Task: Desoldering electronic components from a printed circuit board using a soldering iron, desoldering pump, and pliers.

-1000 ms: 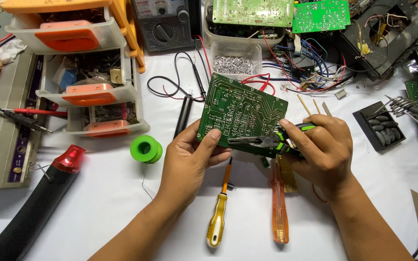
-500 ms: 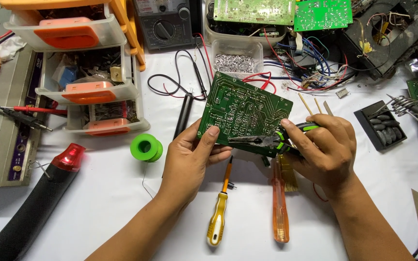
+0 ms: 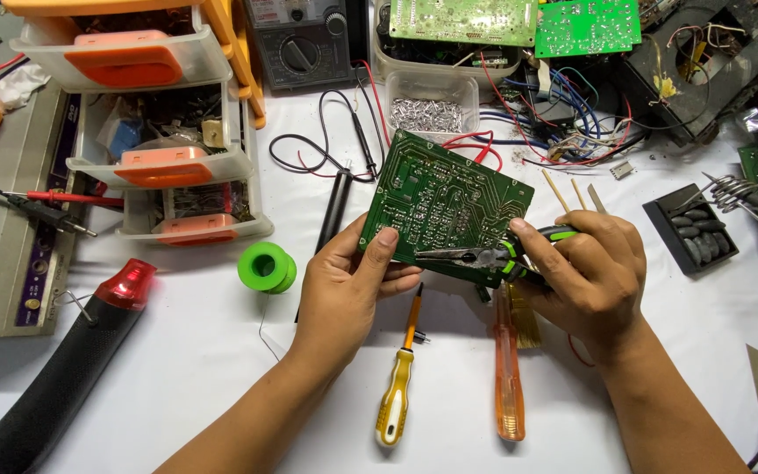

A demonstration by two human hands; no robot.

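The left hand (image 3: 344, 281) has its fingers clamped on a green circuit board (image 3: 445, 202); the right hand (image 3: 594, 272) grips pliers (image 3: 475, 257), tips touching the board, above the white worktop (image 3: 221, 351).

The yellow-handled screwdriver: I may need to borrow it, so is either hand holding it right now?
No, the yellow-handled screwdriver lies on the white table between the forearms, untouched.

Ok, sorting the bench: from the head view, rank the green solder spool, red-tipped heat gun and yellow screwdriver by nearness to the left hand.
1. Yellow screwdriver, just right of the left hand.
2. Green solder spool, to its left.
3. Red-tipped heat gun, far left.
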